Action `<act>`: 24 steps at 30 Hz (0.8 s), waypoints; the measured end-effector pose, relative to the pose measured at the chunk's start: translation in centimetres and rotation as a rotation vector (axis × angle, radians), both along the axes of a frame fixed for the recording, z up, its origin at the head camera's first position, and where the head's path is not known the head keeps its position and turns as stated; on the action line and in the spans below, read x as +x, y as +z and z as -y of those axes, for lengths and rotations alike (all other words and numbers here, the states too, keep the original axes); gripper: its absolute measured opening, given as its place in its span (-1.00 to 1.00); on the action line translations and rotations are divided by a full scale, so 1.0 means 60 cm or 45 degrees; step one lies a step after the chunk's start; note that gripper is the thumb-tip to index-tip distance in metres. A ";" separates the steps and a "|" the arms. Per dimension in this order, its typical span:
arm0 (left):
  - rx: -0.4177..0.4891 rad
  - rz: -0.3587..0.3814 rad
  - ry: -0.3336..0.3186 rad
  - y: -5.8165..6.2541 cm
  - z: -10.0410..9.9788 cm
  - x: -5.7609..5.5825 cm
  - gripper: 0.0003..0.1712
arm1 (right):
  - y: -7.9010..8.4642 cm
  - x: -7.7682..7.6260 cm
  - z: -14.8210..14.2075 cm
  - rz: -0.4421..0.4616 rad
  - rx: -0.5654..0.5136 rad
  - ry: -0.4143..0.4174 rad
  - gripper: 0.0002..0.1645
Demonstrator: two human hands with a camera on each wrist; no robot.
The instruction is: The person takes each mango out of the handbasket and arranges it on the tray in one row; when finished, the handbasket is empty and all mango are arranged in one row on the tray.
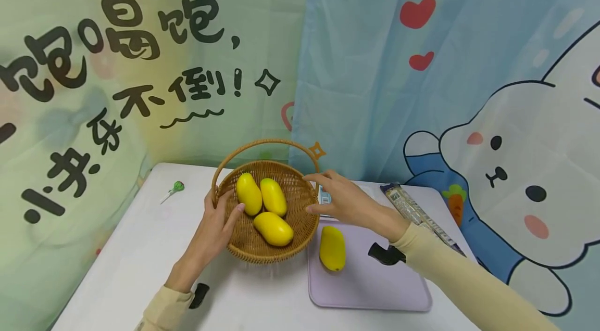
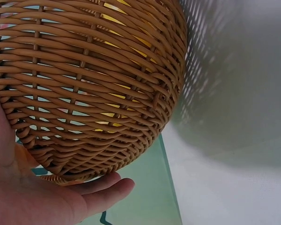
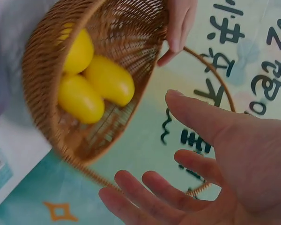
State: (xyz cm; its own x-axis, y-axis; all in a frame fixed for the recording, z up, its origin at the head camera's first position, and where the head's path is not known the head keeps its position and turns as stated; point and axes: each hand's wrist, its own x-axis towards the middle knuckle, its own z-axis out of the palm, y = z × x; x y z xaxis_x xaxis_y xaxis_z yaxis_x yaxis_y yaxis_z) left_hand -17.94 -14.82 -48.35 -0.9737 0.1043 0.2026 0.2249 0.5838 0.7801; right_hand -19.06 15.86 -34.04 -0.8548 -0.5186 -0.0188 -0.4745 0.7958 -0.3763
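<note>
A brown wicker basket (image 1: pixel 296 206) with a hoop handle holds three yellow mangoes (image 1: pixel 273 229). At its left side my left hand (image 1: pixel 208 232) grips the rim, thumb over the inner edge and fingers outside against the weave. The left wrist view shows these fingers (image 2: pixel 105 192) under the woven wall, with a shadow on the table beside it. By the right end of the handle is my right hand (image 1: pixel 349 201); its fingers are spread and loosely bent in the right wrist view, holding nothing. Another mango (image 1: pixel 333 249) lies just right of the basket.
That mango rests on a lilac tray (image 1: pixel 375 289) on the white table (image 1: pixel 262 302). A green-headed lollipop (image 1: pixel 178 186) lies at the back left, a long packet (image 1: pixel 414 211) at the back right. Behind the basket's right side a blue-and-white item (image 1: pixel 324 195) partly shows. Printed curtains hang behind.
</note>
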 end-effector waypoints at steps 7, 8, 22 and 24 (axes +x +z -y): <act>0.000 -0.001 0.002 -0.002 0.000 -0.001 -0.21 | -0.005 -0.014 0.062 0.029 -0.015 0.111 -0.20; 0.002 0.000 0.003 -0.003 0.000 -0.001 -0.21 | -0.007 -0.016 0.070 0.037 -0.017 0.119 -0.20; -0.024 -0.009 -0.002 -0.008 0.000 -0.001 -0.22 | -0.039 -0.058 0.137 0.130 0.165 0.177 -0.21; -0.024 -0.009 -0.002 -0.006 0.000 -0.002 -0.22 | -0.048 -0.065 0.142 0.176 0.215 0.176 -0.21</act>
State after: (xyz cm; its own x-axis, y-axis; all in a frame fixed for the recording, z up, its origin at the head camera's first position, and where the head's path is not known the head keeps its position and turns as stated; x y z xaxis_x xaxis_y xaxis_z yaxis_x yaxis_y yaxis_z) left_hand -18.06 -14.85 -48.73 -0.9721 0.1093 0.2078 0.2313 0.5980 0.7674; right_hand -22.94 7.32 -36.91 -0.7591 -0.6102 -0.2265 -0.5368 0.7837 -0.3124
